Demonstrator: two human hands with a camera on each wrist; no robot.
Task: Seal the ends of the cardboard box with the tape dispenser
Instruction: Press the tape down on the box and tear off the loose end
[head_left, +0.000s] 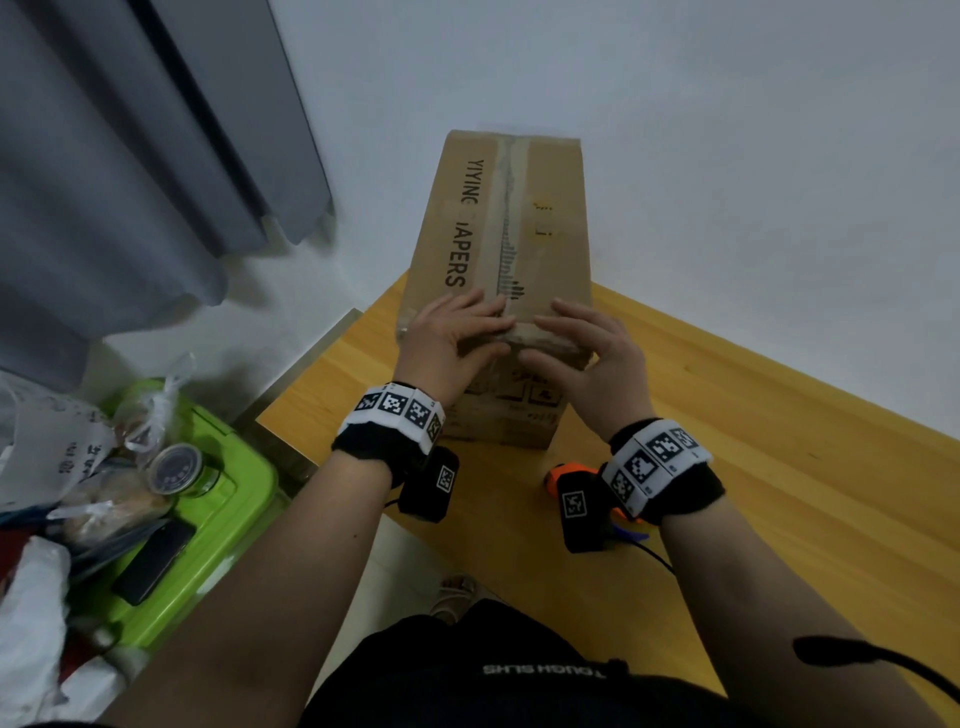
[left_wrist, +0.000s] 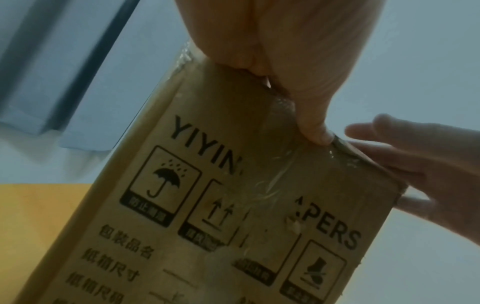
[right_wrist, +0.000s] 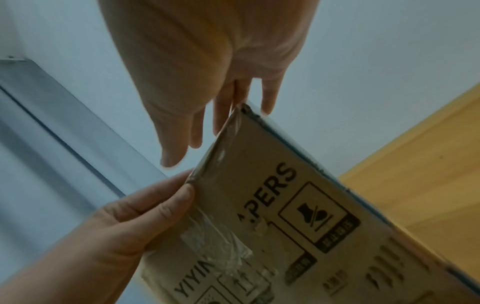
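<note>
Both of my wrists wear black bands with checkered white markers, and beyond them my hands meet on the near top edge of the tall brown cardboard box (head_left: 498, 249) printed "YIYING DIAPERS". My left hand (head_left: 451, 340) lies on the box top with straight fingers pressing down by the tape seam, its thumb flat against the near face over a crinkled strip of clear tape (left_wrist: 275, 181). My right hand (head_left: 587, 358) is spread and relaxed, fingers reaching over the same edge just beside the left ones, gripping nothing. That box stands upright on the yellow wooden table (head_left: 779, 415), close to the white wall. An orange tape dispenser (head_left: 563, 475) lies on the table under my right wrist, mostly hidden. Left of the table sits a lime-green plastic bin (head_left: 228, 499) with a dark phone (head_left: 156, 558) on it.
</note>
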